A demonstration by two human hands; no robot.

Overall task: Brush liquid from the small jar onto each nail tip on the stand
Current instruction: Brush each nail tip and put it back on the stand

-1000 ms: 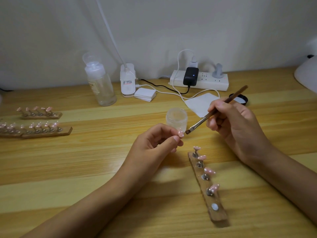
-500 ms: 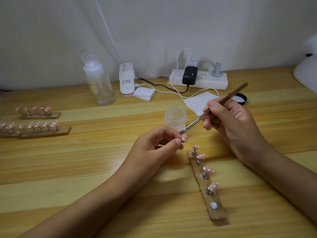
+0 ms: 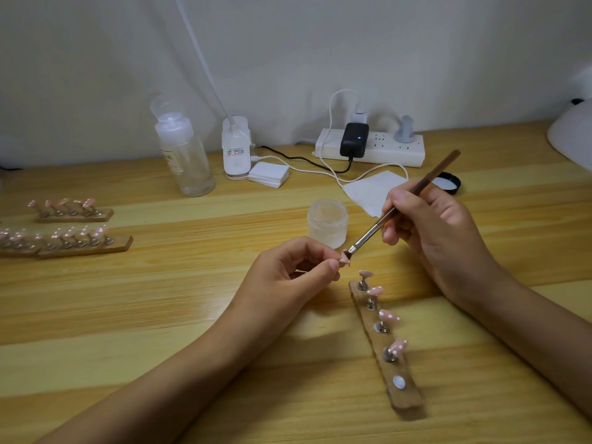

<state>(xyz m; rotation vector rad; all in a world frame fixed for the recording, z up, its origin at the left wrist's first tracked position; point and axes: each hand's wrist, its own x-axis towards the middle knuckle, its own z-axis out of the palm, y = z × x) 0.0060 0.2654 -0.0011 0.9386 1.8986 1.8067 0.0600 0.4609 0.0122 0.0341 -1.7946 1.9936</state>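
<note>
Honestly, that nail tip [image 3: 344,259] pinched in your left hand [image 3: 290,274] above the stand [image 3: 404,399] looks featherlight and slippery (grip the post), while your right hand [image 3: 439,232] holds the brush [image 3: 400,208] against it.

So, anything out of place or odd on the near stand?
One slot is empty: the bare metal disc at the near end of the wooden stand. Its pink nail tip is in the left hand, under the brush.
</note>
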